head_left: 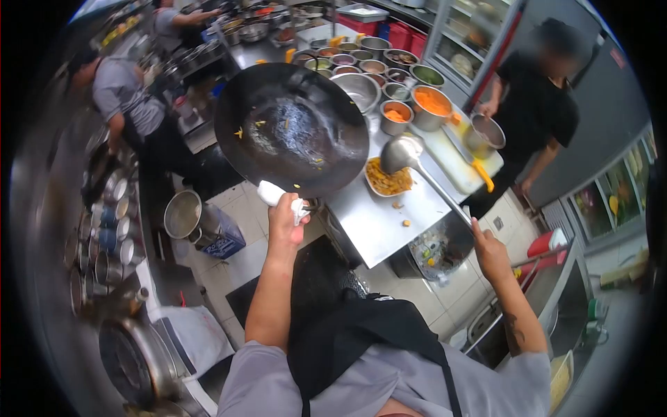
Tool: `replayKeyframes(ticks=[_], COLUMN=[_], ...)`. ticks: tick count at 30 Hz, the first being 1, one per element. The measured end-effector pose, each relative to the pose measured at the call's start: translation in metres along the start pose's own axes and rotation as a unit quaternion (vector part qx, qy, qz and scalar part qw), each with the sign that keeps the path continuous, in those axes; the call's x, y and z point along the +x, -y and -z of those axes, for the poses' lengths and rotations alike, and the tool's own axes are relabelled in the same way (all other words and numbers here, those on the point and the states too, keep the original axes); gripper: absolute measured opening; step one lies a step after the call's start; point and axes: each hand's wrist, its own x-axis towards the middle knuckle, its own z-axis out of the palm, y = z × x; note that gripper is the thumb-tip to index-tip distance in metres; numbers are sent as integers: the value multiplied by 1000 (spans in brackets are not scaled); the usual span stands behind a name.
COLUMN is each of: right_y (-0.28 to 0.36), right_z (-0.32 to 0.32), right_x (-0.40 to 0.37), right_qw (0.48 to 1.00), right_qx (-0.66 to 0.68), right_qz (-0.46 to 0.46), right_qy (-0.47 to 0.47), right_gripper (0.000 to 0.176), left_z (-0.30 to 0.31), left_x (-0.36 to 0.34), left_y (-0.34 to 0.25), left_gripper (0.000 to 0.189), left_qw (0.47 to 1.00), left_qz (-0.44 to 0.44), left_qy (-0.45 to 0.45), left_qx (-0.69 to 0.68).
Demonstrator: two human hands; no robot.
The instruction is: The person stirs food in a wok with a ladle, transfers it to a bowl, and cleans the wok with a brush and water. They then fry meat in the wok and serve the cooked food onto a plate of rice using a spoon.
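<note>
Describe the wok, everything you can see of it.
The wok is large, round and black, dark metal by its look, with a glossy wet patch in the bowl and a few yellow food scraps stuck inside. It is lifted and tilted, its inside facing the camera, partly over the steel counter. The left hand holds its handle through a white cloth. The ladle hangs beside its rim; contact cannot be told.

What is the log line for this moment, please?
left hand: grips wok handle through cloth | right hand: holds ladle, bowl near plate | wok: tilted, nearly empty | plate: food, on counter
</note>
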Motion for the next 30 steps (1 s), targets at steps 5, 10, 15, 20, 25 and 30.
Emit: replayKeyframes(ticks=[5, 10, 15, 20, 25, 30], right_y=[39, 174, 350, 538, 706, 842], right_z=[-13, -48, -57, -69, -39, -11], right_x=[42, 112, 157, 170, 159, 163], right_qw=[980, 914, 809, 692, 580, 476], right_qx=[169, 353, 456, 506, 516, 528], right_qz=[76, 196, 342, 374, 408, 426], right_qy=[-78, 33, 143, 355, 480, 560], right_gripper=[62, 50, 45, 43, 46, 45], left_z=[57, 137, 232, 322, 395, 477], left_x=[-43, -113, -179, -243, -291, -310], left_y=[-32, -83, -135, -180, -222, -244], left_gripper=[11, 15, 9, 7, 6, 6], left_qw=[992, 974, 957, 906, 839, 746], left_qz=[57, -3, -121, -233, -342, -420], left_qy=[-49, -52, -108, -207, -294, -381], left_qx=[-97, -218, -242, -285, -303, -350])
